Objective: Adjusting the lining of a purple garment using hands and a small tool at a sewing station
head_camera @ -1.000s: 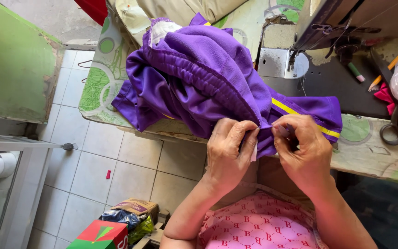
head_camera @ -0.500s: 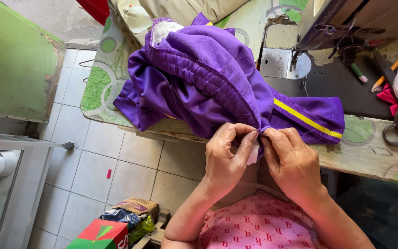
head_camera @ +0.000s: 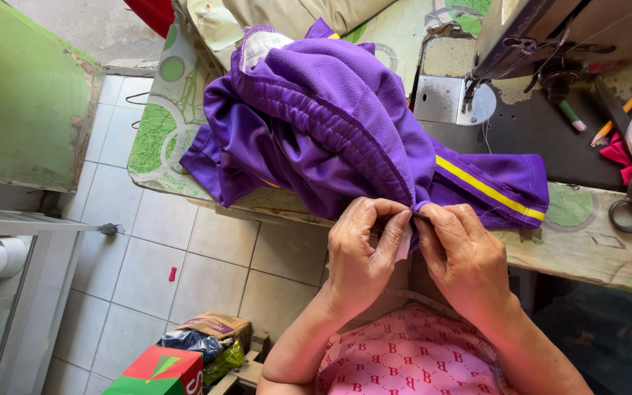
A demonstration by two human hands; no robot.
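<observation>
Watching from afar, I am seeing the left hand [head_camera: 363, 252] and right hand [head_camera: 462, 256] now closing together at lower centre, fingers pinching the edge of the purple fleece garment with a yellow stripe [head_camera: 345, 124], which a second ago was held wider apart on the patterned sewing table [head_camera: 587, 234].

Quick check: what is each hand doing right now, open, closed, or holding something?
Left hand: closed, fingers pinching the edge of the purple garment.
Right hand: closed, pinching the same edge right beside it.
</observation>
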